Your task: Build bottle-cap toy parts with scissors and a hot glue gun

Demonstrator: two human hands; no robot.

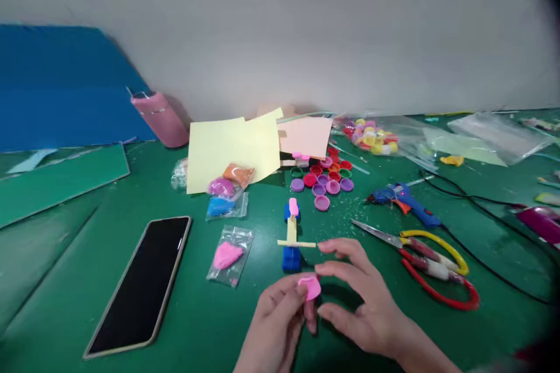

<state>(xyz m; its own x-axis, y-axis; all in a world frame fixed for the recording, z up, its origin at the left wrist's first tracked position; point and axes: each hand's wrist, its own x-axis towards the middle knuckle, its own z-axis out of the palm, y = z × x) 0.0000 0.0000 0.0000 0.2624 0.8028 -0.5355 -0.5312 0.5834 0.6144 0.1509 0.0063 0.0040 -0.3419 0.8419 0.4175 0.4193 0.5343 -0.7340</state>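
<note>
A flattened piece of pink clay [310, 288] is pinched between the thumb and fingers of my left hand [280, 315]. Just right of it, my right hand [359, 291] has its thumb and fingers spread, with nothing between them. Beyond my hands stands a small model of pale craft sticks [292, 230] with blue pieces [291, 259] at its near and far ends and a bit of pink on its far top. To the left lies a small clear bag of pink clay [227, 255].
A phone [142, 285] lies at left. Scissors [420, 245] and a blue glue gun [405, 203] with a black cord are at right. Behind are loose bottle caps [322, 203], yellow paper [223, 148], bagged caps [371, 137] and a pink tumbler [161, 119].
</note>
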